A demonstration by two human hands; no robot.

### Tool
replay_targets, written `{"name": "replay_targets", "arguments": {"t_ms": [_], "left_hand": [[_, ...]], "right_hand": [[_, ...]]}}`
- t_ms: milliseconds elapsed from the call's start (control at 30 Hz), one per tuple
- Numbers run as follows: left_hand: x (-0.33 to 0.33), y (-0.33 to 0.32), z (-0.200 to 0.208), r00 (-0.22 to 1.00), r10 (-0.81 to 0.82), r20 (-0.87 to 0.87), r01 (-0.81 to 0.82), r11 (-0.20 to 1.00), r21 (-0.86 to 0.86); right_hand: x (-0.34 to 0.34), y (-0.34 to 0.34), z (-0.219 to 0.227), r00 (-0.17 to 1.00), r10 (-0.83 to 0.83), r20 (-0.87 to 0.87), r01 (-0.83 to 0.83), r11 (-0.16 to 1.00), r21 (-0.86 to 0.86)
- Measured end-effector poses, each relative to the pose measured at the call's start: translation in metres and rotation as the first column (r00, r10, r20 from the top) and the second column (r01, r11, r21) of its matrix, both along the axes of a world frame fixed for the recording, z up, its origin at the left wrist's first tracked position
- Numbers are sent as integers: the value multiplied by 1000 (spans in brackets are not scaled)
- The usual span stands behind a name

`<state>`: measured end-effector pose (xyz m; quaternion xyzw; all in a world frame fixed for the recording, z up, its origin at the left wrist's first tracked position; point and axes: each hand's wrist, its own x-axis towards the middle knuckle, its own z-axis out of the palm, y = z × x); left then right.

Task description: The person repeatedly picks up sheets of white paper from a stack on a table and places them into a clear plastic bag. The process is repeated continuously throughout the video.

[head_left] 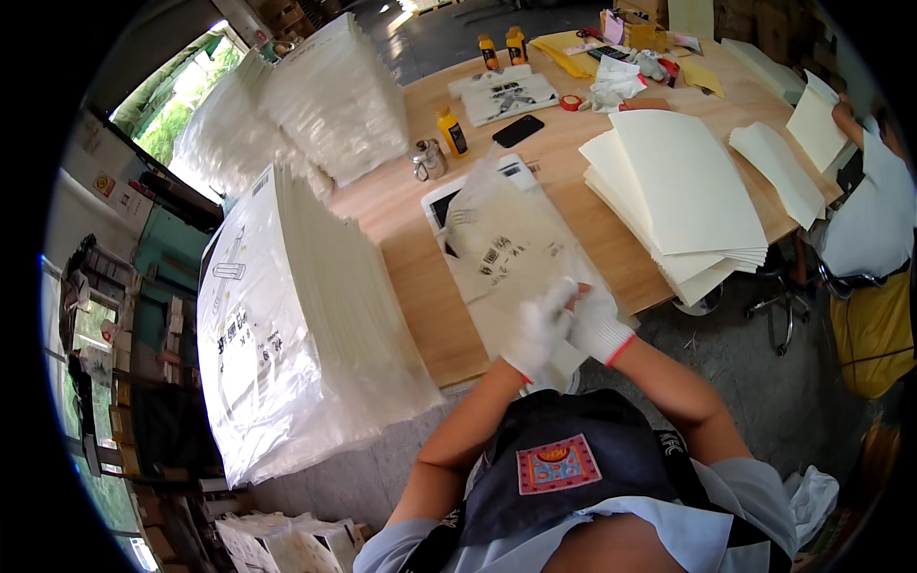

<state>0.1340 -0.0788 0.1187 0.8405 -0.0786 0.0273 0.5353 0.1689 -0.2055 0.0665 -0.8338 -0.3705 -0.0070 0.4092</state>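
Gloved left hand (pixel 533 336) and right hand (pixel 599 323) are meeting just below frame center, left blurring; can't tell if either is gripping. Plastic-wrapped stack (pixel 263 334) is filling the left. Printed translucent bag (pixel 497 229) is lying at center. Cream sheets (pixel 683 186) are sitting upper right, phone (pixel 519 131) upper center.

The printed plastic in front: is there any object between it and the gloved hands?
Nothing visible: the left hand and right hand are at the near end of the printed plastic; blur hides whether they touch it.
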Motion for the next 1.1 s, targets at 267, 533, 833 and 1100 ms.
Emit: {"name": "replay_targets", "arguments": {"t_ms": [267, 533, 833, 1100], "left_hand": [[-32, -3, -85, 980, -80, 182, 26, 959, 281], [-64, 93, -110, 854, 484, 193, -507, 688, 520], [-174, 60, -59, 929, 325, 177, -370, 817, 443], [-171, 49, -46, 959, 275, -63, -242, 917, 316]], "right_hand": [[18, -38, -29, 812, -205, 547, 405, 873, -273], [19, -53, -32, 917, -264, 298, 392, 729, -561], [-98, -113, 3, 995, 5, -101, -85, 574, -814], [-87, -110, 6, 959, 187, -214, -284, 632, -721]]}}
